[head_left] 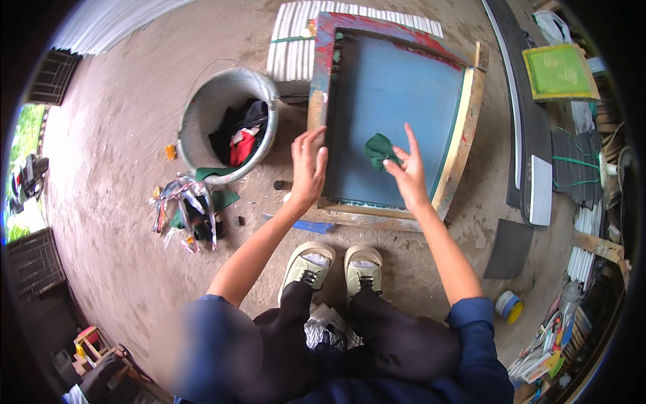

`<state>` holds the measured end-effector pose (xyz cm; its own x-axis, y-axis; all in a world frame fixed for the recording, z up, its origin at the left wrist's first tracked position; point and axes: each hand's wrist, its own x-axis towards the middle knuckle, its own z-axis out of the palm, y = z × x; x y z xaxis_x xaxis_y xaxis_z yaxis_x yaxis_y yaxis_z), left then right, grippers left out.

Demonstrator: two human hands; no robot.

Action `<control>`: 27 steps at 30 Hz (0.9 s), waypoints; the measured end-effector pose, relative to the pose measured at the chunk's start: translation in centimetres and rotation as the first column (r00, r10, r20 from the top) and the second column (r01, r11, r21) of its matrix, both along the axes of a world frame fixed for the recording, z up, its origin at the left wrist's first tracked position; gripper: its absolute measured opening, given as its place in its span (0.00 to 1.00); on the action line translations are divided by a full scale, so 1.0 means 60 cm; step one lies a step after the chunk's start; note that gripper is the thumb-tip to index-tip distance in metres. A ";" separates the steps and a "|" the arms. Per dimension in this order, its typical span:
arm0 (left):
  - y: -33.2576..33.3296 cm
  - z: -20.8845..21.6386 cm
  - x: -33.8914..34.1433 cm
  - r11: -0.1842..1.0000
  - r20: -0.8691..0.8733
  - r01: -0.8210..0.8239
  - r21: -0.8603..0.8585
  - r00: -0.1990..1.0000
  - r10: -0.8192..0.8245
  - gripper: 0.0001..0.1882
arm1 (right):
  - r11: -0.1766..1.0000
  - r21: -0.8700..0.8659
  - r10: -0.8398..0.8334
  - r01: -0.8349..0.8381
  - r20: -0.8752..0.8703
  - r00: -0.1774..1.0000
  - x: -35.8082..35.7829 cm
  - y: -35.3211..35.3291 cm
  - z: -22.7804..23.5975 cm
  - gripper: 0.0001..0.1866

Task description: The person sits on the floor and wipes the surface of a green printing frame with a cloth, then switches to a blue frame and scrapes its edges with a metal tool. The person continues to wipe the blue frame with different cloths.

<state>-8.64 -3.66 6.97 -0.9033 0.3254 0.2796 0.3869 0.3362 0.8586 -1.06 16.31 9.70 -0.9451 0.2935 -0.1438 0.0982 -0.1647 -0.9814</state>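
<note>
A wooden screen-printing frame (321, 81), smeared with red and blue paint, stands in front of me with a blue-grey mesh (397, 87). At its left bar is my left hand (307, 168), the fingers stretched out against the wood and the thumb apart. My right hand (410, 176) is over the lower right of the mesh and pinches a crumpled dark green cloth (380, 149), its index finger pointing away. Whether the cloth touches the mesh I cannot tell.
A grey metal bucket (192, 128) with dark and red cloths stands at the left, near a pile of plastic scraps (192, 209). White stacked sheets (289, 60) lie behind the frame. To the right are a green screen (558, 73), a dark mat (509, 249) and a small tin (506, 304).
</note>
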 end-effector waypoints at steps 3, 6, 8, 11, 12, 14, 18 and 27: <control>-0.013 0.055 0.005 0.902 0.380 0.198 0.383 0.857 -0.349 0.20 | 0.989 -0.110 0.099 -0.095 0.030 0.995 -0.007 -0.011 0.070 0.44; -0.037 0.115 0.013 0.813 0.434 0.234 0.533 0.749 -0.500 0.22 | 0.970 -0.038 0.241 -0.242 -0.014 0.970 -0.010 -0.043 0.142 0.46; -0.055 0.143 0.026 0.828 0.424 0.192 0.527 0.785 -0.452 0.19 | 0.950 0.031 0.313 -0.312 -0.039 0.949 -0.015 -0.074 0.174 0.46; -0.092 0.169 0.037 0.853 0.443 0.148 0.500 0.803 -0.398 0.11 | 0.891 0.178 0.437 -0.418 -0.086 0.895 -0.024 -0.113 0.205 0.47; -0.106 0.172 0.039 0.853 0.432 0.146 0.501 0.812 -0.393 0.09 | 0.862 0.242 0.479 -0.445 -0.100 0.872 -0.028 -0.125 0.215 0.47; -0.141 0.171 0.045 0.824 0.408 0.097 0.558 0.833 -0.375 0.07 | 0.812 0.331 0.538 -0.480 -0.107 0.836 -0.034 -0.153 0.223 0.46; -0.246 0.163 0.064 0.911 0.423 -0.107 0.397 0.903 -0.078 0.07 | 0.737 0.340 0.588 -0.584 0.104 0.802 -0.052 -0.213 0.235 0.35; -0.501 0.101 0.166 0.608 0.012 -0.498 -0.618 0.767 0.641 0.41 | 0.099 0.780 0.753 -0.618 0.348 0.559 -0.076 -0.264 0.139 0.18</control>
